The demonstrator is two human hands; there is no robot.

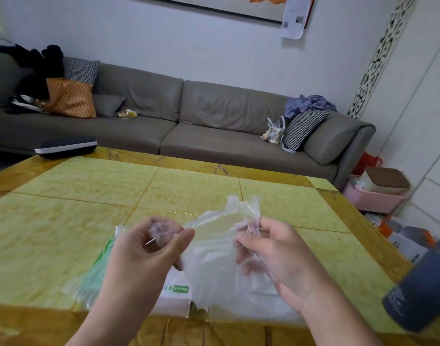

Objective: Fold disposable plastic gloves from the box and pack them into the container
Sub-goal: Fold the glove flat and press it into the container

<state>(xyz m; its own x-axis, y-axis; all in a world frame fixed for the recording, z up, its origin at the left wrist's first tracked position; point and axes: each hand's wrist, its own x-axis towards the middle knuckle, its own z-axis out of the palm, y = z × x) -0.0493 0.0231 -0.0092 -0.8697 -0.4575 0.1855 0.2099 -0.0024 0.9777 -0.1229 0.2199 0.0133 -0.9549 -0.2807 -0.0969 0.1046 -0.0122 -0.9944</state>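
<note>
A clear plastic glove (214, 248) is stretched in the air between my two hands above the table. My left hand (149, 248) pinches one crumpled end between thumb and fingers. My right hand (271, 255) grips the other end, with the glove's fingers sticking up above it. Under the glove lies the white and green glove box (175, 295), flat near the table's front edge, partly hidden by my left arm. A dark grey cylindrical container (418, 290) stands at the table's right front corner, cut off by the frame.
The yellow-green tiled table (89, 196) has a wooden border. A dark case (66, 147) lies at its far left corner. A grey sofa (189, 116) with bags and cushions runs behind. Boxes and a pink bin (373, 198) sit on the floor at right.
</note>
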